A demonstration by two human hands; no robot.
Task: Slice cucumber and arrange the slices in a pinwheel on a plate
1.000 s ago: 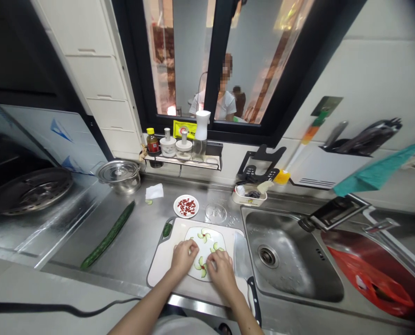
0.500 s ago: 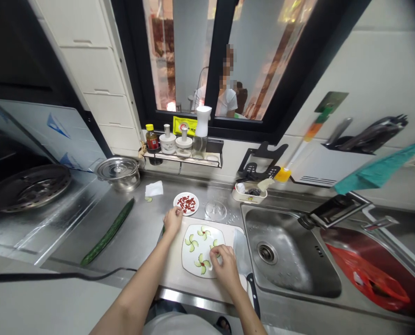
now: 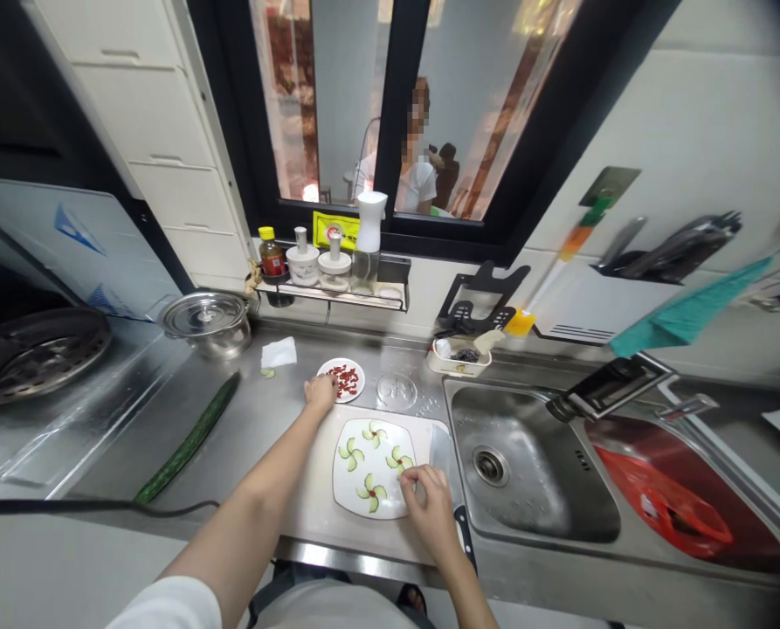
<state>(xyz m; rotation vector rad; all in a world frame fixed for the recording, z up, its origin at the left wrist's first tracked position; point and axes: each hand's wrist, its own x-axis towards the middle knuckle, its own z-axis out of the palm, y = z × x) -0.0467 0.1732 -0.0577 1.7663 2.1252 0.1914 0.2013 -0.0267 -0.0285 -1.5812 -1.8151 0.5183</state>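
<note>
A squarish white plate (image 3: 356, 476) lies on a pale cutting board (image 3: 311, 515). Several pinwheels of green cucumber slices, such as the lower one (image 3: 371, 493), sit on it, with red bits at their centres. My left hand (image 3: 320, 393) is at the left edge of a small round dish of red pieces (image 3: 345, 381), its fingers closed together; what they hold, if anything, is hidden. At the plate's right side, beside the right pinwheel (image 3: 399, 460), my right hand (image 3: 427, 507) has thumb and fingertips pinched; anything between them is too small to name.
A whole cucumber (image 3: 189, 441) lies on the steel counter to the left. Right of the board are a knife (image 3: 464, 535) and the sink (image 3: 540, 472). A lidded pot (image 3: 210, 325) stands at the back left. A person shows in the window.
My left hand has moved onto the edge of the round dish. My right hand has drawn slightly back from the right pinwheel, showing more of it. The view has shifted a little.
</note>
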